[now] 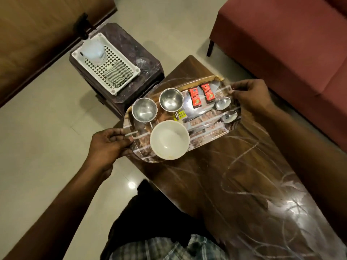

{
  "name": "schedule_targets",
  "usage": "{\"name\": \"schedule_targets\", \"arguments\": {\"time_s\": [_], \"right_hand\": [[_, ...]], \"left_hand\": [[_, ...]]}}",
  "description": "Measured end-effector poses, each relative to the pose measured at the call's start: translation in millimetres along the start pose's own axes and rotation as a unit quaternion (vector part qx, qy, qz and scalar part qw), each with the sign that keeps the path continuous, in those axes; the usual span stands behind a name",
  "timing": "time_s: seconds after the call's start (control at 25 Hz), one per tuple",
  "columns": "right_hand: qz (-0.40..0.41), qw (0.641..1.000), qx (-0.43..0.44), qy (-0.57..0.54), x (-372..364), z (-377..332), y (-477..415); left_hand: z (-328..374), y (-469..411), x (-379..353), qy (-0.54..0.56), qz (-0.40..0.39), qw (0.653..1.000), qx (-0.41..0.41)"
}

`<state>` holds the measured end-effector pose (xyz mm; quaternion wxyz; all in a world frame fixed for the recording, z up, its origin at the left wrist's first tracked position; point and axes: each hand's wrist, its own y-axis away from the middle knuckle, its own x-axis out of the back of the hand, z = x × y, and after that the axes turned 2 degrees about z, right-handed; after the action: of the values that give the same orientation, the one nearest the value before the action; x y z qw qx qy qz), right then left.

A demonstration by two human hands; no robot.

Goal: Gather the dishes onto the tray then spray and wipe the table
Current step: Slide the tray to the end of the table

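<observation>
An oval patterned tray (208, 136) is over the far left corner of the dark wooden table (234, 184), overhanging its left edge. On it are two steel cups (144, 109) (171, 99), a white bowl (169, 140), two spoons (223, 103) (228, 116) and two red sachets (194, 97) (208, 93). My left hand (108, 145) grips the tray's near left end. My right hand (251, 94) grips its far right end. I cannot tell whether the tray rests on the table or is lifted.
A dark stool (129, 53) stands left of the table with a white basket (129, 61) holding a spray bottle (93, 51) and a striped cloth (117, 73). A red sofa (291, 44) runs along the right. Pale tiled floor lies to the left.
</observation>
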<state>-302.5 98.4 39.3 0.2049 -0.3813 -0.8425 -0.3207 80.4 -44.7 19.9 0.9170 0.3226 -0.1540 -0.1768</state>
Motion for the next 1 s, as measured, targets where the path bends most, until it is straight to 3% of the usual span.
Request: {"name": "schedule_targets", "arguments": {"time_s": [0.48,1.0], "right_hand": [[-0.058,0.997,-0.018,0.053,-117.5,-5.8,-145.3],[-0.067,0.99,-0.022,0.123,-178.5,24.1,-209.4]], "left_hand": [[-67.5,-108.3,-34.9,0.052,0.011,0.991,0.122],[-125.6,-197.1,-58.1,0.011,0.041,0.984,0.171]]}}
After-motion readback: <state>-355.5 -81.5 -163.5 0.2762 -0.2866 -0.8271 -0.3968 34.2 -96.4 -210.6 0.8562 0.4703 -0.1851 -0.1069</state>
